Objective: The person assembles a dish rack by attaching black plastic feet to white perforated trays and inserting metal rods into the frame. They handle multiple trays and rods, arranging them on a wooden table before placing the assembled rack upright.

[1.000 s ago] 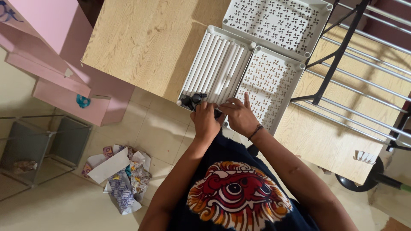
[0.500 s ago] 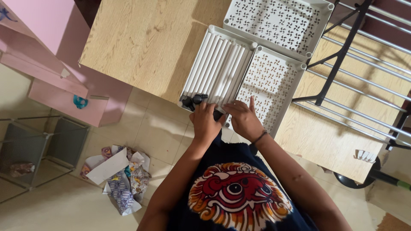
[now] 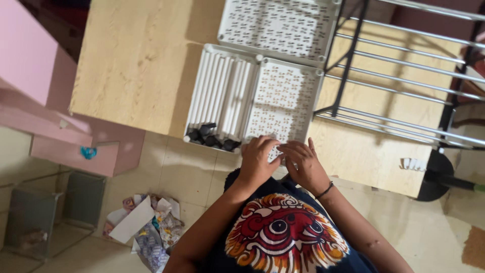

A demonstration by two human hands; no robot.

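While both hands work at the near edge of the white perforated panel (image 3: 285, 103), the left hand (image 3: 257, 162) curls its fingers over that edge and the right hand (image 3: 303, 164) lays bent fingers on it just beside; whether either truly grips the panel, I cannot tell. The panel lies flat on the wooden bench (image 3: 131, 65), its near edge at the bench's rim, touching a tray of white tubes (image 3: 222, 93) with black connectors (image 3: 212, 137) heaped at its near end. A slip looks possible: since the panel sits right at the rim, a pull toward the body could tip it off, or nudge the tray and spill the loose connectors to the tiled floor. The panel is rectangular, thin, pierced with small patterned cut-outs, with rounded corner sockets. A second, similar panel (image 3: 275, 25) lies beyond it.
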